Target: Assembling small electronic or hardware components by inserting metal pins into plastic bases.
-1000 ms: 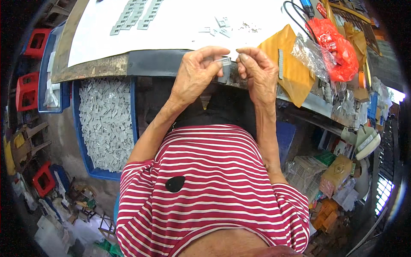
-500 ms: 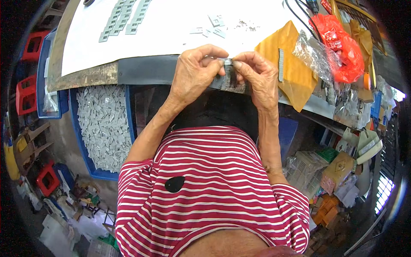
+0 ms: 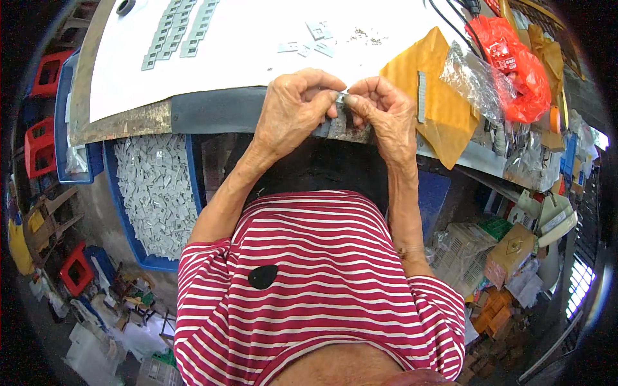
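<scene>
At the table's front edge, my left hand (image 3: 293,109) and my right hand (image 3: 385,114) meet with thumbs and fingertips pinched. Between them they hold a small grey plastic piece (image 3: 340,98), mostly hidden by the fingers. Beyond the hands, several loose grey pieces (image 3: 309,47) lie on the white sheet (image 3: 244,51). Farther left, similar pieces stand in overlapping rows (image 3: 168,32). A little heap of tiny dark metal-looking bits (image 3: 367,36) is scattered to the right of the loose pieces.
A blue bin (image 3: 135,241) full of grey pieces sits below the table at left. To the right, a brown envelope (image 3: 444,109) bears a thin grey strip (image 3: 421,96), beside clear plastic wrap (image 3: 473,77) and a red plastic bag (image 3: 508,58). A dark ring (image 3: 125,7) rests far left.
Both hands stay together at the table edge, still pinching the small grey piece, which now sits slightly lower and more tilted. The view has shifted slightly.
</scene>
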The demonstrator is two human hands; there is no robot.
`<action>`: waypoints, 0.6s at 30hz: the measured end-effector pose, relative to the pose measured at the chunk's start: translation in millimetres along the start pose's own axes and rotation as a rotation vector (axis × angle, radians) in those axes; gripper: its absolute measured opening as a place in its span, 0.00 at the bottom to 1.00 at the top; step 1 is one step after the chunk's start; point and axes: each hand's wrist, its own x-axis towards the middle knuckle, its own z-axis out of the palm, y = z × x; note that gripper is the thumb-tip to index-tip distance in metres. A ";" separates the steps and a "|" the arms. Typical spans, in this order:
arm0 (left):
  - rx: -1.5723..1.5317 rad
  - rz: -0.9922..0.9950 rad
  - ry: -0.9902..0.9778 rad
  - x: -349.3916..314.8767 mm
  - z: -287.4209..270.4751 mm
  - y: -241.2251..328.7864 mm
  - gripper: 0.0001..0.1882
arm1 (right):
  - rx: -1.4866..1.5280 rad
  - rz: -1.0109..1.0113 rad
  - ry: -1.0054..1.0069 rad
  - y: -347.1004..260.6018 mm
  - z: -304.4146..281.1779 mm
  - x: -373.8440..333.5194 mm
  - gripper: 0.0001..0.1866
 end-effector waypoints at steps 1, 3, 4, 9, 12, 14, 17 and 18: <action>-0.001 0.001 0.000 0.2 -0.1 -0.6 0.09 | -0.006 0.007 -0.012 0.1 -0.2 0.5 0.06; -0.016 0.031 -0.011 0.3 -0.4 -1.2 0.08 | -0.022 0.010 -0.016 -0.1 -0.8 0.6 0.06; -0.019 0.033 -0.011 0.3 -0.8 -0.9 0.08 | -0.037 0.014 -0.020 -0.5 -1.1 0.6 0.06; -0.092 0.028 -0.046 0.2 -2.1 -0.8 0.08 | -0.032 0.020 -0.031 -2.8 1.1 -0.1 0.05; -0.116 0.012 -0.047 -0.3 -2.5 -2.1 0.08 | -0.003 0.020 -0.042 -0.2 2.9 0.8 0.05; -0.128 0.026 -0.050 0.7 -2.5 -5.0 0.08 | 0.007 0.024 -0.052 1.5 4.5 0.7 0.05; -0.117 0.033 -0.053 1.4 -4.7 -2.9 0.09 | -0.044 0.003 -0.005 1.0 9.4 0.6 0.04; -0.094 0.028 -0.054 1.3 -5.6 -1.8 0.09 | -0.067 -0.014 0.023 -0.1 12.7 0.6 0.04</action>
